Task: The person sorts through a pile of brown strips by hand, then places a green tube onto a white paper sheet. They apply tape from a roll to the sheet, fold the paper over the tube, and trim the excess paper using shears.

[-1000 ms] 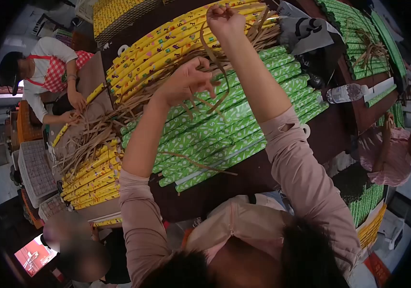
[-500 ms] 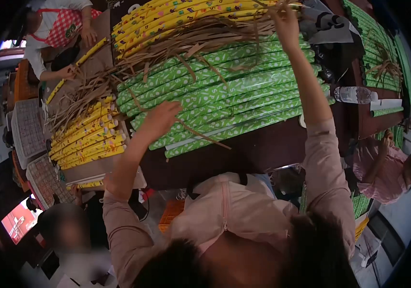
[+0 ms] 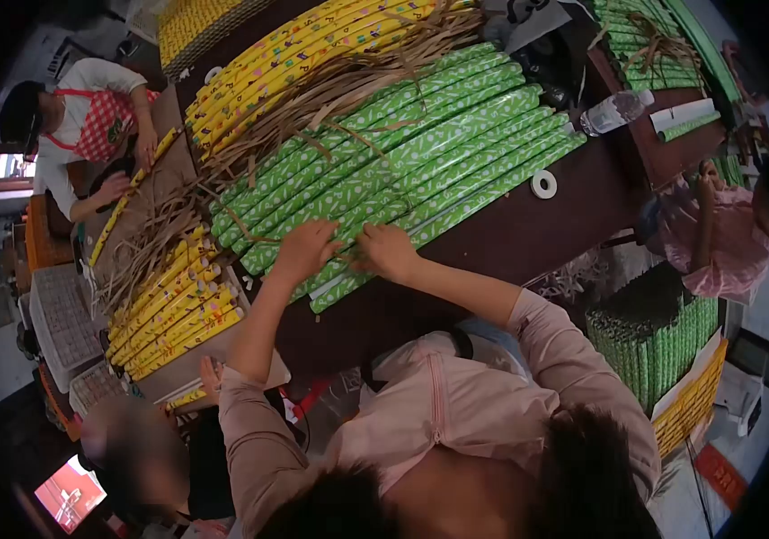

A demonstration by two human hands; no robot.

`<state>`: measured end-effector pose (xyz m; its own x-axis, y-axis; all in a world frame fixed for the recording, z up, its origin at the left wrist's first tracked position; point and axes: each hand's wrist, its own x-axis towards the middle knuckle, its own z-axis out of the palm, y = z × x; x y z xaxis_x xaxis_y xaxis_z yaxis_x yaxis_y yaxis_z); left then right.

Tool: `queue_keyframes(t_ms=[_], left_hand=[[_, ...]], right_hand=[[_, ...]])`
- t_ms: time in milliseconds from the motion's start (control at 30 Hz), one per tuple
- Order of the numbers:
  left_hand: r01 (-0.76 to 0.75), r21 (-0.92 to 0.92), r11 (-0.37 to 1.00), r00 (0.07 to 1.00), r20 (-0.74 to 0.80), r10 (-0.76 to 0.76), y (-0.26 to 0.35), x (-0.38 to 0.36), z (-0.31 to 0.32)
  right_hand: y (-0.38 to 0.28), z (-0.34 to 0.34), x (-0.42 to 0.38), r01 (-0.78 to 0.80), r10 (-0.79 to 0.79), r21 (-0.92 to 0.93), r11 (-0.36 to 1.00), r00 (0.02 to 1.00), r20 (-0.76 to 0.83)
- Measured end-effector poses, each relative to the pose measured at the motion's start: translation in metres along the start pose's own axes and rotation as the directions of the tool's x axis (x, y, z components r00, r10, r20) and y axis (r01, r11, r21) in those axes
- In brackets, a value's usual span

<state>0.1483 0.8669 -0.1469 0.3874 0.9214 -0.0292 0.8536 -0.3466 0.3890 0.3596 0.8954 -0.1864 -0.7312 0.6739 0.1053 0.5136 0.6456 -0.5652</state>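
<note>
- I can't see the fingertips of the left hand well: they curl downward, and I cannot tell whether they pinch anything or only press.
- The right hand is just beside it with bent fingers, its back toward me, so whatever lies under its fingertips is hidden. I can't tell whether it is pinching.
- Both hands are over the near left part of the green rolls — they cover a stretch of the nearest ones, and the tiny gap between the hands is too dim for me to read.
- The rolls spread from under the hands to beyond and right of them, side by side on the dark surface. They are glossy, long and thin, bright green with white letters and small white motifs; I can't read the full wording.
- Brown paper strips lie in a tangle beyond the hands, partly covering the edges of the yellow rolls farther off, which my view cuts at the top.
- To the right of the right hand, I see a white ring near the rolls, then a clear bottle on its side.
- Well left of the left hand, a person in a checked apron handles a thin yellow roll.
</note>
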Motion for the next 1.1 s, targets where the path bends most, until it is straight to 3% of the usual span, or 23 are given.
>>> queue_keyframes(t_ms=[33, 100, 133, 167, 233, 267, 333, 400, 433, 500, 567, 633, 700, 733, 767, 800, 833, 867, 900, 933, 1000, 1033, 1100], left_hand=[[-0.001, -0.045, 0.999, 0.996, 0.084, 0.004, 0.004, 0.002, -0.005], [-0.109, -0.012, 0.994, 0.992, 0.066, 0.110, -0.004, -0.004, 0.005], [-0.195, 0.020, 0.981, 0.979, 0.058, 0.193, -0.004, -0.006, 0.004], [-0.185, 0.015, 0.983, 0.981, 0.067, 0.184, -0.002, -0.008, 0.004], [-0.201, 0.041, 0.979, 0.980, 0.019, 0.200, -0.009, -0.011, 0.010], [-0.215, 0.054, 0.975, 0.976, -0.025, 0.216, -0.013, -0.014, 0.016], [-0.164, 0.091, 0.982, 0.986, -0.003, 0.165, -0.018, -0.010, 0.014], [0.134, 0.334, 0.933, 0.980, 0.094, -0.175, -0.022, 0.005, 0.002], [0.130, 0.332, 0.934, 0.981, 0.096, -0.170, -0.030, 0.010, 0.002], [0.077, 0.309, 0.948, 0.953, -0.303, 0.021, -0.053, 0.021, 0.002], [0.070, 0.342, 0.937, 0.947, -0.317, 0.045, -0.058, 0.041, -0.006], [0.008, 0.330, 0.944, 0.911, -0.391, 0.129, -0.062, 0.059, -0.012], [-0.005, 0.308, 0.951, 0.909, -0.394, 0.132, -0.065, 0.076, -0.023], [0.087, 0.340, 0.936, 0.922, -0.384, 0.054, -0.068, 0.084, -0.030], [0.178, 0.368, 0.913, 0.927, -0.373, -0.031, -0.071, 0.090, -0.034], [0.180, 0.435, 0.882, 0.906, -0.423, 0.024, -0.078, 0.101, -0.037], [0.186, 0.499, 0.847, 0.881, -0.465, 0.081, -0.087, 0.112, -0.039], [0.163, 0.475, 0.865, 0.880, -0.466, 0.090, -0.096, 0.125, -0.042], [0.139, 0.449, 0.883, 0.880, -0.465, 0.098, -0.099, 0.135, -0.043], [0.225, 0.412, 0.883, 0.939, -0.335, -0.083, -0.085, 0.142, -0.053], [0.251, 0.485, 0.838, 0.956, -0.262, -0.135, -0.080, 0.155, -0.047], [0.296, 0.320, 0.900, 0.952, -0.177, -0.250, -0.066, 0.158, -0.050], [0.239, 0.430, 0.871, 0.940, -0.328, -0.095, -0.035, 0.142, -0.038]], right_hand=[[0.000, 0.009, -0.002, -0.011, 0.011, -0.011, 1.000, 1.000, -0.012], [0.006, 0.036, -0.003, 0.221, -0.230, -0.110, 0.969, 0.971, -0.073], [0.003, 0.034, -0.004, 0.238, -0.251, -0.112, 0.965, 0.960, -0.125], [0.004, 0.031, -0.002, 0.242, -0.256, -0.117, 0.963, 0.958, -0.132], [0.011, 0.020, 0.002, -0.006, 0.006, 0.001, 1.000, 0.999, -0.048], [0.021, 0.004, 0.008, -0.061, 0.064, 0.066, 0.996, 0.997, -0.039], [0.038, -0.033, 0.027, -0.108, 0.110, 0.019, 0.994, 0.978, -0.179], [0.063, -0.046, 0.045, -0.117, -0.027, -0.200, 0.973, 0.802, -0.597], [0.069, -0.044, 0.050, -0.121, -0.024, -0.201, 0.972, 0.802, -0.597], [0.079, -0.037, 0.059, -0.332, 0.256, -0.056, 0.942, 0.813, -0.524], [0.076, -0.038, 0.065, -0.365, 0.381, 0.122, 0.923, 0.822, -0.423], [0.081, -0.043, 0.073, -0.431, 0.432, 0.087, 0.898, 0.825, -0.364], [0.098, -0.068, 0.084, -0.184, 0.191, 0.057, 0.981, 0.885, -0.424], [0.094, -0.106, 0.097, -0.283, 0.247, -0.084, 0.955, 0.923, -0.296], [0.102, -0.133, 0.116, -0.177, 0.082, -0.266, 0.948, 0.940, -0.333], [0.117, -0.156, 0.137, -0.072, -0.088, -0.440, 0.895, 0.939, -0.331], [0.131, -0.173, 0.160, 0.043, -0.305, -0.567, 0.822, 0.875, -0.375], [0.146, -0.186, 0.188, 0.056, -0.312, -0.692, 0.720, 0.917, -0.250], [0.159, -0.197, 0.210, 0.073, -0.415, -0.776, 0.627, 0.874, -0.252], [0.172, -0.200, 0.225, 0.078, -0.510, -0.847, 0.526, 0.826, -0.240], [0.188, -0.186, 0.242, -0.010, -0.301, -0.871, 0.491, 0.937, -0.180], [0.194, -0.180, 0.243, -0.033, -0.221, -0.881, 0.471, 0.963, -0.155], [0.201, -0.174, 0.223, -0.106, -0.001, -0.813, 0.573, 0.992, -0.130]])
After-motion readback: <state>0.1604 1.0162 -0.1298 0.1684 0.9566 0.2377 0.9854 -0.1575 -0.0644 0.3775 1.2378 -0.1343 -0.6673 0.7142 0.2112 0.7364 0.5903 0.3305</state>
